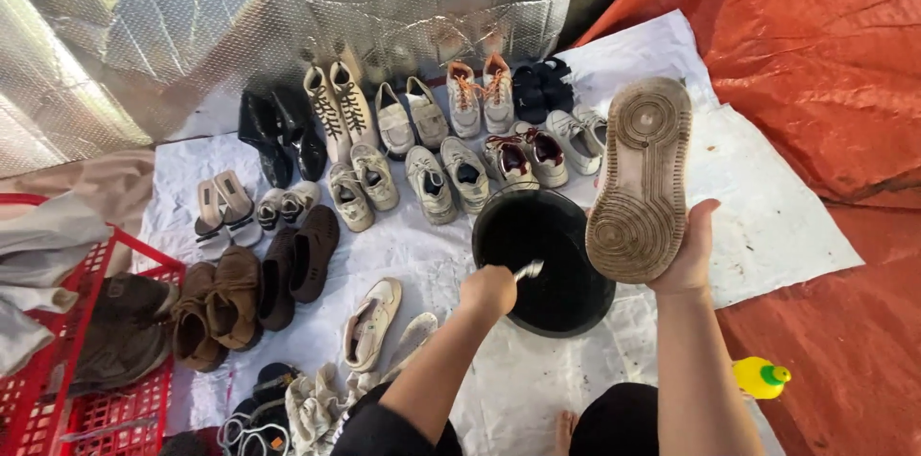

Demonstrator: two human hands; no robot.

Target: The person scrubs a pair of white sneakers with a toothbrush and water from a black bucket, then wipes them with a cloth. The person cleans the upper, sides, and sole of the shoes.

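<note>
My right hand (689, 250) holds up a shoe (641, 178) with its dirty tan sole turned toward me, beside a black basin (499, 226). My left hand (487, 289) is closed around a small brush (528, 270) whose pale head pokes out over the dark inside of the basin. Both forearms reach forward from the bottom of the view, over my dark-clothed knees.
Several pairs of shoes (432, 144) lie in rows on a white sheet (767, 226). Brown shoes (230, 298) and a red crate (96, 389) sit at the left. Silver foil wall (240, 15) behind, orange tarp (835, 63) right, yellow bottle (761, 376) near my right arm.
</note>
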